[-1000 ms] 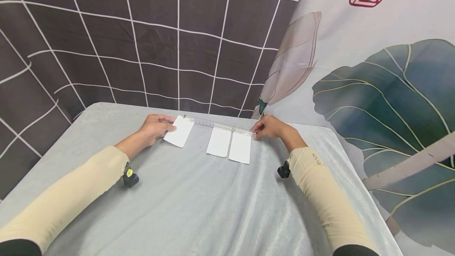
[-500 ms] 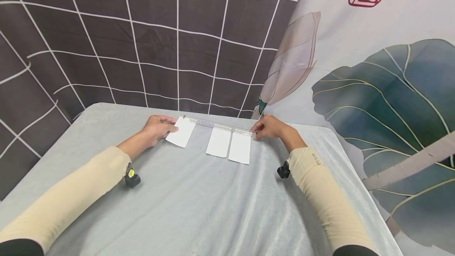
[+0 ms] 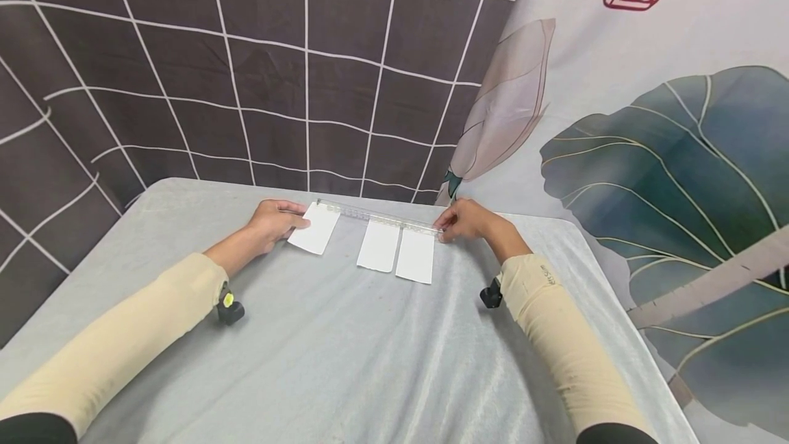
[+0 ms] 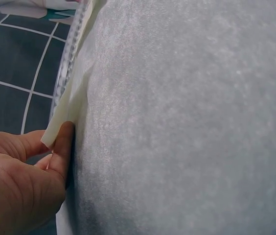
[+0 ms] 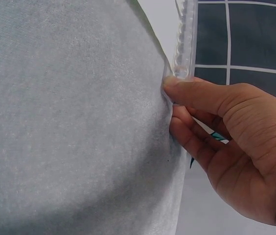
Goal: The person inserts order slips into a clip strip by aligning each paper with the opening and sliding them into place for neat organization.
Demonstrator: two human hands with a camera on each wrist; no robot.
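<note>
A long clear plastic strip (image 3: 354, 212) with a row of round bumps lies along the far side of the table. Below it are three white paper pieces, with a wider gap after the leftmost. My left hand (image 3: 272, 223) pinches the left edge of that leftmost paper (image 3: 315, 230), which sits tilted; the left wrist view shows the paper's edge (image 4: 58, 125) between thumb and finger. The middle paper (image 3: 379, 247) and right paper (image 3: 415, 258) hang from the strip side by side. At the strip's right end, my right hand (image 3: 466, 220) pinches with thumb and fingers.
Pale grey cloth covers the table (image 3: 370, 348), lightly creased. Behind the far edge hangs a dark curtain (image 3: 259, 74) with white grid lines. A white leaf-printed curtain (image 3: 666, 177) stands at the right.
My left hand and the leftmost paper have shifted slightly to the right since the earliest frame. The right hand, the strip and the other two papers stay about where they were.
</note>
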